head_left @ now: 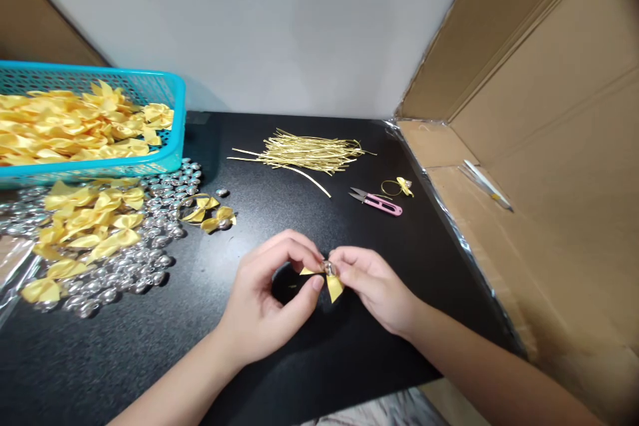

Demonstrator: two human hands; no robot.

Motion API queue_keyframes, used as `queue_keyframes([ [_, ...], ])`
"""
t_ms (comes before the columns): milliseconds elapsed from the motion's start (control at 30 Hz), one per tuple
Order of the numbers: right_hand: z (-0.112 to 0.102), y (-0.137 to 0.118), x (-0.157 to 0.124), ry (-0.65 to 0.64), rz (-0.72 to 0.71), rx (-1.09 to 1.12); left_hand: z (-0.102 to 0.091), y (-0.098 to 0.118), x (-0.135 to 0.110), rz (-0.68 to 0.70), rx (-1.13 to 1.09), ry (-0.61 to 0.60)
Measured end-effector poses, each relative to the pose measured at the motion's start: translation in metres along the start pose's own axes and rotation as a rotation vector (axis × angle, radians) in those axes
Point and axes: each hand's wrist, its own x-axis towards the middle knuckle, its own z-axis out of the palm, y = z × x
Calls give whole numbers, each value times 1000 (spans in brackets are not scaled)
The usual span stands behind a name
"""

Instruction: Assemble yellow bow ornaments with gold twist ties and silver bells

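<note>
Between my two hands, above the black table, is a yellow ribbon bow with a small silver bell-like bead at its middle. My left hand pinches the bow's left side with thumb and fingers. My right hand is closed on its right side, hiding that loop. Beyond my hands lie thread snips with pink handles and a finished-looking yellow bow on a gold cord loop. A bundle of gold cords rests further back.
At the left, a turquoise basket holds many yellow bows. In front of it, loose bows lie among silver beads. Two bows sit apart nearby. Cardboard walls stand at the right, with a white-handled tool there.
</note>
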Motion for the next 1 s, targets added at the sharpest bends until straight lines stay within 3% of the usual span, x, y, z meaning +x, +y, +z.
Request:
queue_keyframes([
  [167, -9, -13, -4, 159, -497, -734, 4, 0, 2, -194, -111, -48],
  [267, -13, -16, -4, 158, -684, -969, 6, -1, 3, -278, -117, -64],
  [400, -15, -17, -3, 126, -699, -1022, 4, -2, 4, -228, -7, -57],
  [567, -16, -19, -4, 91, -652, -977, -4, -3, 4, -4, 232, -5],
  [700, -15, -20, -4, 68, -619, -950, -4, -2, 2, 86, 237, -11],
  [767, -15, -20, -4, 67, -612, -957, -3, -2, 1, 28, 185, 11],
  [900, -16, -18, -3, 67, -630, -993, -3, -1, 3, -276, -30, 106],
  [1000, -16, -16, -3, 49, -650, -991, -5, 0, 6, -451, -158, 20],
])
